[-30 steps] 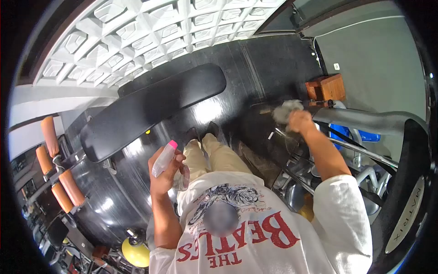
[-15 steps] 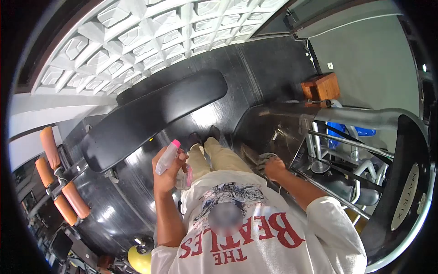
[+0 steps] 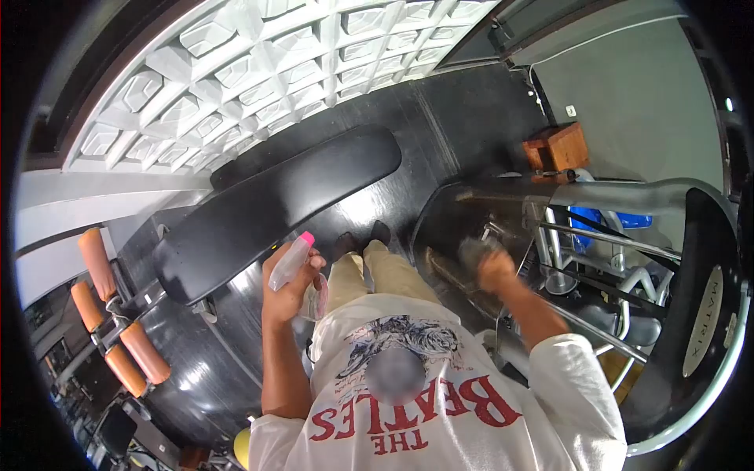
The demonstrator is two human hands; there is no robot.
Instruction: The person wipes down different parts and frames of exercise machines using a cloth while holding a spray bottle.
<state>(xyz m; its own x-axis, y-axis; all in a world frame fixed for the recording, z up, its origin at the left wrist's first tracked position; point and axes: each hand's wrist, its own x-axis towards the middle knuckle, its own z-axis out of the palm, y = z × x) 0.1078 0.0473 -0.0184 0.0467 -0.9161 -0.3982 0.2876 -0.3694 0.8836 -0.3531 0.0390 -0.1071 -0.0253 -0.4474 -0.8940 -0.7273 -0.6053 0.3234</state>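
My left hand [image 3: 289, 284] is wrapped round a clear spray bottle [image 3: 290, 263] with a pink nozzle tip, held in front of my left hip. In my right hand [image 3: 498, 271] is a grey cloth [image 3: 479, 251], smeared a little by motion. The cloth is over a dark see-through panel [image 3: 514, 224] on the exercise machine marked MATRIX [image 3: 701, 322]. Whether it presses on the panel I cannot tell.
A long black padded bench [image 3: 275, 208] lies ahead to the left. Orange foam rollers [image 3: 145, 352] stick out at far left. Beyond the machine is a wooden box [image 3: 556, 147]. White patterned blocks [image 3: 290, 67] form the wall ahead.
My right hand has moved forward and slightly right with the cloth, from beside my thigh to over the panel. The spray bottle stays in my left hand, nearly unmoved.
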